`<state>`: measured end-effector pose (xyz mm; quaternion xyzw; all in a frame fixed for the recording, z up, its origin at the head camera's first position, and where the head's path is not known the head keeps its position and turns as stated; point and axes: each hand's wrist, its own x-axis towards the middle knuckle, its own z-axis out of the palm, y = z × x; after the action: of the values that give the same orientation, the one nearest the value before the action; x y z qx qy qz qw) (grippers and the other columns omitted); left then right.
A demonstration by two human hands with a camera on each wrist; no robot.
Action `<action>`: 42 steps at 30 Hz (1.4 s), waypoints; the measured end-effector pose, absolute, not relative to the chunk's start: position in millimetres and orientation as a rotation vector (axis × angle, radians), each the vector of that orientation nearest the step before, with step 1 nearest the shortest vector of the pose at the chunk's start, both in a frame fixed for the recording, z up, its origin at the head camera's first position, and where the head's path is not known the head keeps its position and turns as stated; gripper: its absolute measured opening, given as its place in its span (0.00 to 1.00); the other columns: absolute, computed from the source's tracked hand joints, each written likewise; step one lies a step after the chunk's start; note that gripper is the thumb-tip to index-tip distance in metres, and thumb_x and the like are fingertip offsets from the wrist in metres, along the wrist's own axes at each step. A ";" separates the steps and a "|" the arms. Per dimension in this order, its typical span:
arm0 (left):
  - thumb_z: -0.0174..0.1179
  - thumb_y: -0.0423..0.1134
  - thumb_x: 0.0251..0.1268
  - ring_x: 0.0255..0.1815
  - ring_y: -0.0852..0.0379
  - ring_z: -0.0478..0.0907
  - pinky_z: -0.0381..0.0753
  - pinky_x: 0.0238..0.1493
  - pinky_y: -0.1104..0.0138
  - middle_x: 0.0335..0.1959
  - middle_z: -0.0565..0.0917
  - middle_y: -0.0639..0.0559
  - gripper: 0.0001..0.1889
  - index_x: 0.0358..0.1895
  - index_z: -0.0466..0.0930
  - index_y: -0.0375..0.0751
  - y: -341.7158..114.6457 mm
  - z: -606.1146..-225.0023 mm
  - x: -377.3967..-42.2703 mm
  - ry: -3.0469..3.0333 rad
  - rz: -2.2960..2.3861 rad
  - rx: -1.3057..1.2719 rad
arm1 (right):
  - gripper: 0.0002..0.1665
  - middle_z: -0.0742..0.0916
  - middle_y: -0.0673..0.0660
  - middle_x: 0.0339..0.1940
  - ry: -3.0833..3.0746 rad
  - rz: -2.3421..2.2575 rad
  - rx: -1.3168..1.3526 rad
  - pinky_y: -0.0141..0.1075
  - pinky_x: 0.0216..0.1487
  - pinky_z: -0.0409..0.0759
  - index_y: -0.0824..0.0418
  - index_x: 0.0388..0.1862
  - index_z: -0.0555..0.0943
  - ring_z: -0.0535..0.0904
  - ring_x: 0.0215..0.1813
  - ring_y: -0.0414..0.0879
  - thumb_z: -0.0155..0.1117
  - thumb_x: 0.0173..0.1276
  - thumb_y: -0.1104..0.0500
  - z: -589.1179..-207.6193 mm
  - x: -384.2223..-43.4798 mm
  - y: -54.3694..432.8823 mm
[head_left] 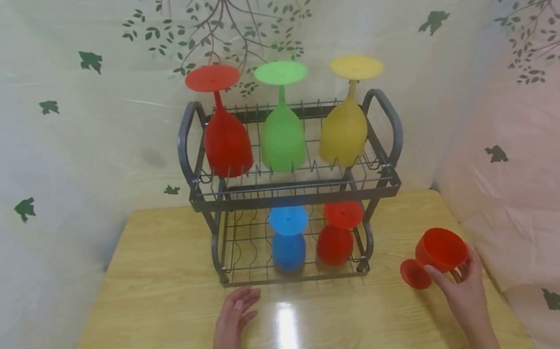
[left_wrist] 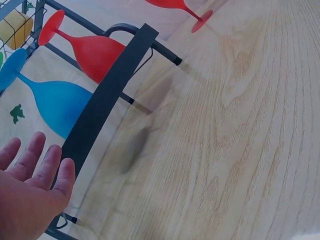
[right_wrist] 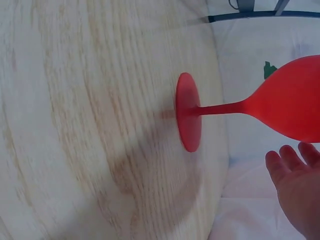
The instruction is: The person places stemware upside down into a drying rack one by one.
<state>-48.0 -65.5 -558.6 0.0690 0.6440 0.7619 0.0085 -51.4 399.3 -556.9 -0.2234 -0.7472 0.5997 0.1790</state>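
Observation:
Low on the right in the head view, my right hand [head_left: 463, 286] holds a red wine glass [head_left: 440, 249] by its bowl. The thumb lies on the near side, the fingers round the far right. Mouth up, the glass stands upright, with its foot [right_wrist: 188, 112] at the tabletop in the right wrist view. My left hand [head_left: 234, 315] holds nothing, its fingers loosely extended near the rack's lower front edge. Closest to it on the lower shelf are an upside-down blue wine glass [head_left: 288, 248] and another red wine glass [head_left: 335, 243].
A two-tier black wire rack [head_left: 295, 200] stands at the back of the wooden table [head_left: 149, 304]. On its top tier, upside down, are red [head_left: 228, 146], green [head_left: 283, 142] and yellow [head_left: 342, 133] wine glasses. A leaf-patterned curtain [head_left: 76, 157] hangs behind and at the sides.

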 end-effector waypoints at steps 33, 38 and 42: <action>0.52 0.31 0.79 0.73 0.53 0.70 0.72 0.69 0.66 0.73 0.73 0.40 0.23 0.73 0.68 0.39 -69.4 -543.7 -47.7 2.252 2.165 0.332 | 0.61 0.69 0.65 0.77 -2.522 1.618 -0.447 0.70 0.73 0.60 0.63 0.82 0.53 0.61 0.78 0.65 0.82 0.60 0.54 -522.4 -17.2 306.6; 0.53 0.31 0.77 0.73 0.48 0.70 0.73 0.71 0.58 0.73 0.74 0.50 0.25 0.74 0.69 0.48 -67.7 -543.7 -47.2 2.294 2.127 0.386 | 0.59 0.70 0.62 0.78 -2.618 1.656 -0.402 0.70 0.72 0.63 0.59 0.81 0.57 0.64 0.76 0.62 0.83 0.59 0.50 -521.6 -17.9 286.1; 0.53 0.30 0.77 0.73 0.47 0.70 0.73 0.71 0.58 0.73 0.73 0.51 0.26 0.74 0.69 0.50 -66.7 -544.0 -46.0 2.295 2.126 0.399 | 0.56 0.74 0.57 0.76 -2.689 1.652 -0.334 0.69 0.69 0.67 0.53 0.79 0.62 0.67 0.74 0.59 0.82 0.58 0.45 -519.5 -18.4 273.9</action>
<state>-46.0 -66.7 -544.0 0.1266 0.7276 0.6742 -0.0061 -18.4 273.9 -519.5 -0.1052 -0.8472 0.5204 -0.0157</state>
